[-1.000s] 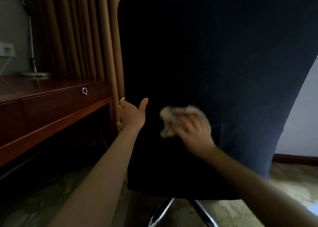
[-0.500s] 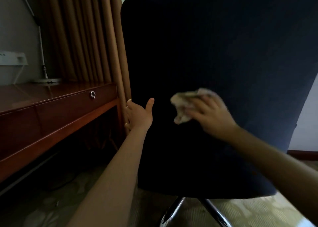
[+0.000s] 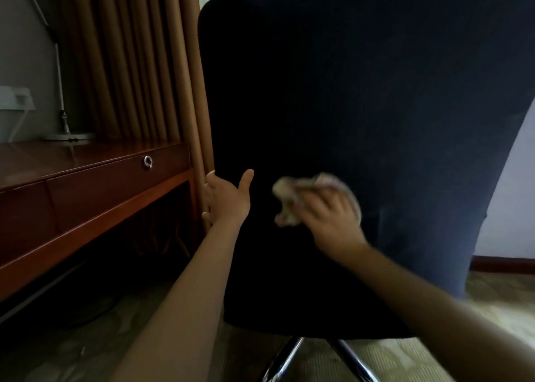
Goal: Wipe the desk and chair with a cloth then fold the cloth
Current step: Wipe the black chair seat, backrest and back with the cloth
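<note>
A dark blue swivel chair [image 3: 376, 106] fills most of the view, its back turned toward me. My left hand [image 3: 225, 199] grips the left edge of the chair back, fingers wrapped round the far side and thumb on the near side. My right hand [image 3: 330, 219] presses a crumpled light cloth [image 3: 292, 196] against the lower middle of the chair back; hand and cloth are motion-blurred. The brown wooden desk [image 3: 86, 179] stands at the left.
Tan curtains [image 3: 139, 63] hang behind the desk and chair. A lamp base [image 3: 69, 135] sits on the desk's far end, with a ring pull [image 3: 148, 161] on its drawer. The chair's chrome legs [image 3: 289, 358] spread over patterned carpet below.
My right hand with the cloth rose up the chair back, then came back down and left. My left hand has kept its hold on the chair's edge.
</note>
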A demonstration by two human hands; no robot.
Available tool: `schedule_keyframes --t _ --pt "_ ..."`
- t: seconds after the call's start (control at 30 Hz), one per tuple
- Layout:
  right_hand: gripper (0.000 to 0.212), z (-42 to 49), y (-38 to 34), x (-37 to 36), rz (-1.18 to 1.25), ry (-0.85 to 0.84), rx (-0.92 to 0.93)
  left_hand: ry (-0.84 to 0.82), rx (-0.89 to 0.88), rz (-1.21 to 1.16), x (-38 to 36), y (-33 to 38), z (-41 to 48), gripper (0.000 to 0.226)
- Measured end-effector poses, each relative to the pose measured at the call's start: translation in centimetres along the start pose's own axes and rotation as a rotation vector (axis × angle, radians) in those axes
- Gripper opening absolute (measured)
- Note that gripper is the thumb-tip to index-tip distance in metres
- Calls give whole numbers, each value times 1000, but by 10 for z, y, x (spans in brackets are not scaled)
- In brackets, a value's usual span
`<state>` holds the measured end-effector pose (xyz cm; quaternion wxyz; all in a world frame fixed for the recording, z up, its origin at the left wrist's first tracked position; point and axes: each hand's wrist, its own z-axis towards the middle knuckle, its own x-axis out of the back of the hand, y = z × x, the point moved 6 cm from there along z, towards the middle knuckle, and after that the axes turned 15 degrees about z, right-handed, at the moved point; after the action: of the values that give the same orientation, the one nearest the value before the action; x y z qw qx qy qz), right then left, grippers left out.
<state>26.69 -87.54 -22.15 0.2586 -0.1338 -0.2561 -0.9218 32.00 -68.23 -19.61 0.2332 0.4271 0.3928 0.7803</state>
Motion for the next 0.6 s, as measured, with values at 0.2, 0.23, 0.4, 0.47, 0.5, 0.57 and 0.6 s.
schedule_keyframes --t 0.2,0.23,0.4,0.47,0.5,0.57,0.6 --pt "28 -102 -51 -56 20 -619 352 -17 -25 -16 0 -1 -1 78" --pt "27 -95 -47 -53 12 -614 370 -21 -27 -16 0 -1 -1 78" --pt "32 21 6 4 -18 -181 221 23 -9 7 0 0 0 76" --pt "38 74 34 38 -31 -20 153 8 -8 15 -1 -1 1 76" --pt "39 97 46 58 -26 58 114 -9 -17 9 -2 -1 2 76" --pt "44 130 69 91 -12 200 -25 -41 -48 -14 -3 -1 4 76" --pt "48 137 78 101 8 258 -121 -41 -58 -18 -3 -1 4 76"
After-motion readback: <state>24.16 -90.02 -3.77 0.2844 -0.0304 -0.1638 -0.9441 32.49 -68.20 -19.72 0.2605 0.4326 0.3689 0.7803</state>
